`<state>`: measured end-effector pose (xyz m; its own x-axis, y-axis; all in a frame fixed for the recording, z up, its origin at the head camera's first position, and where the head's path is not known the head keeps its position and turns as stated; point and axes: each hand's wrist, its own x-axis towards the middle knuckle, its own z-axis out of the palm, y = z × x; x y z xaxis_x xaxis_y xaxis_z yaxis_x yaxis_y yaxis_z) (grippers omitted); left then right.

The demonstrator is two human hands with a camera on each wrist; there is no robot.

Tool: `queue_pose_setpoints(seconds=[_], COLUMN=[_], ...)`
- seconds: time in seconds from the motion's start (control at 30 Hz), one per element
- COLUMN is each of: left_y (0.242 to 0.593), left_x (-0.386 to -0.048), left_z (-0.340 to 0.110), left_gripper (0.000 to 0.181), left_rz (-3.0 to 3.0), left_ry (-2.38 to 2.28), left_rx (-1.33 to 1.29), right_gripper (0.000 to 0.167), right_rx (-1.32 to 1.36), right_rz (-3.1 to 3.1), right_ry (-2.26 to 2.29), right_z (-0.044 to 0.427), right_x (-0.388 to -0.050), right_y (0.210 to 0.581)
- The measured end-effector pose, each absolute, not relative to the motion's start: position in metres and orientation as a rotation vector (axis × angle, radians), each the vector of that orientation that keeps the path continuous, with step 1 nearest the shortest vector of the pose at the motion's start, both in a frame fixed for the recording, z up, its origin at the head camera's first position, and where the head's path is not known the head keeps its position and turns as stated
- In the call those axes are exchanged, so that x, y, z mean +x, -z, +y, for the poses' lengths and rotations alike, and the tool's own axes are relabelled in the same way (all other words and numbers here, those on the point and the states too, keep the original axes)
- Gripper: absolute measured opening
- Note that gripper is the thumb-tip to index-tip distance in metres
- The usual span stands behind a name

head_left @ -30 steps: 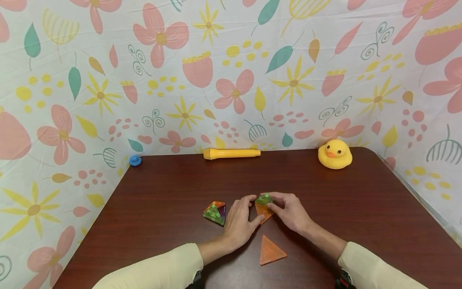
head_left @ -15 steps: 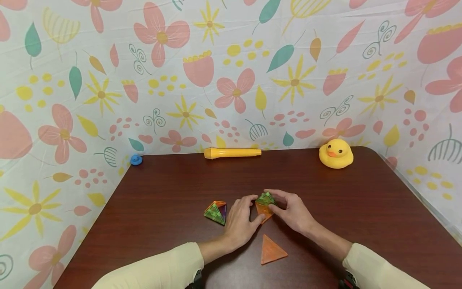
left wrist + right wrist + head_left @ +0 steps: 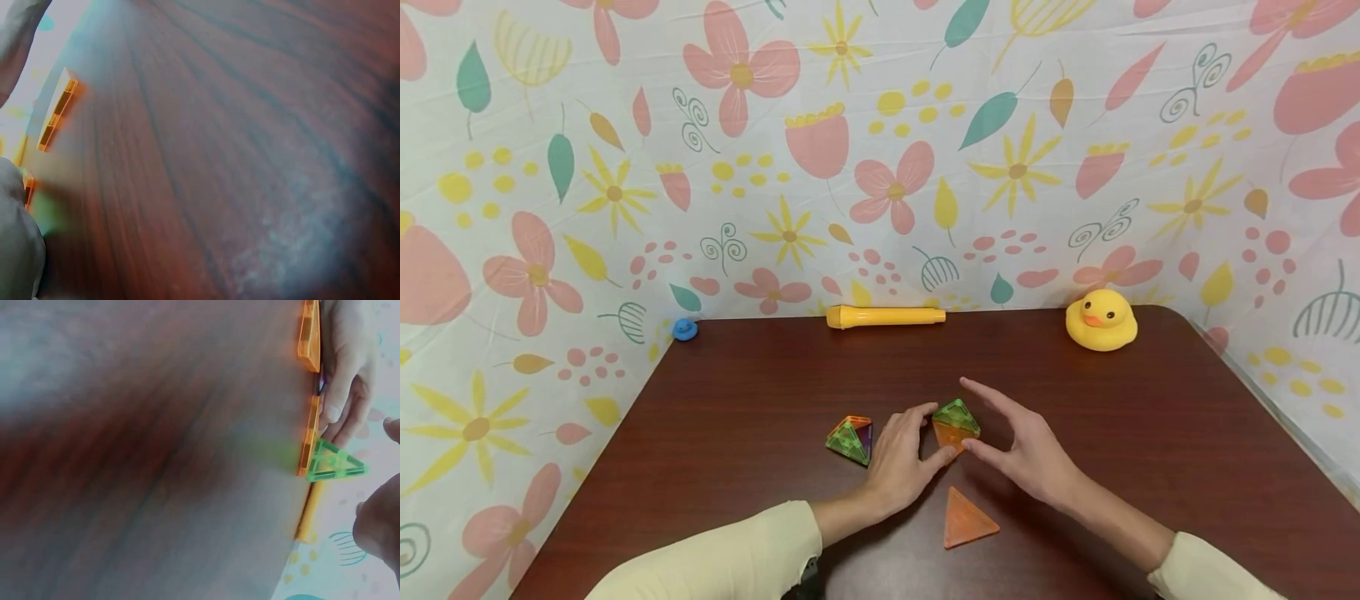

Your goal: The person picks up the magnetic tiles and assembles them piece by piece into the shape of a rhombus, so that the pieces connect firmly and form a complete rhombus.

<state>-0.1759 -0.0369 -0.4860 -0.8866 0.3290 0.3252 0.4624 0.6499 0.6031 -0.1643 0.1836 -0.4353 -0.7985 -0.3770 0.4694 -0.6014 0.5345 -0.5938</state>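
Observation:
My left hand (image 3: 898, 471) holds the flat orange triangle (image 3: 951, 435) between thumb and index finger. Green triangles (image 3: 957, 413) stand on its far part, tilted together into a peak; the right wrist view shows this green peak (image 3: 337, 464) beside the orange edge (image 3: 309, 437). Just to the right is my right hand (image 3: 1033, 450), thumb and fingers spread apart, holding nothing. Nearer the front lies a loose orange triangle (image 3: 968, 520), also seen in the left wrist view (image 3: 57, 115). Left of my left hand sits a small green, orange and purple shape (image 3: 850, 439).
Along the back of the brown table (image 3: 760, 375) are a small blue toy (image 3: 685, 330), a yellow microphone-shaped toy (image 3: 887, 317) and a yellow duck (image 3: 1101, 321). A patterned cloth (image 3: 895, 117) stands behind and at both sides.
My right hand has let go of the green triangles and moved off to the right, its fingers spreading. The left hand stays at the orange triangle.

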Motion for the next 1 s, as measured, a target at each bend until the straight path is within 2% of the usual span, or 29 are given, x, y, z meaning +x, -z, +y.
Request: queue_pose_setpoints(seconds=[0.1, 0.3, 0.43, 0.7, 1.0], left_y=[0.486, 0.483, 0.482, 0.484, 0.484], left_x=[-0.176, -0.177, -0.177, -0.176, -0.176], left_z=[-0.038, -0.040, -0.040, -0.042, -0.042], left_gripper=[0.069, 0.078, 0.081, 0.082, 0.080], left_rz=[-2.684, -2.706, -2.711, -2.722, -2.704], left_ry=[1.055, 1.085, 1.074, 1.006, 0.984], left_rx=[-0.685, -0.718, -0.719, -0.725, -0.722], right_gripper=[0.092, 0.080, 0.079, 0.059, 0.064], right_rx=[0.878, 1.030, 1.087, 1.169, 1.258], right_rz=[-2.452, -2.378, -2.365, -2.434, -2.510], right_ry=[-1.113, -1.136, -1.121, -1.259, -1.314], right_z=[0.184, 0.182, 0.180, 0.185, 0.189], right_x=[-0.155, -0.135, -0.125, -0.118, -0.118], right_y=[0.432, 0.429, 0.433, 0.447, 0.459])
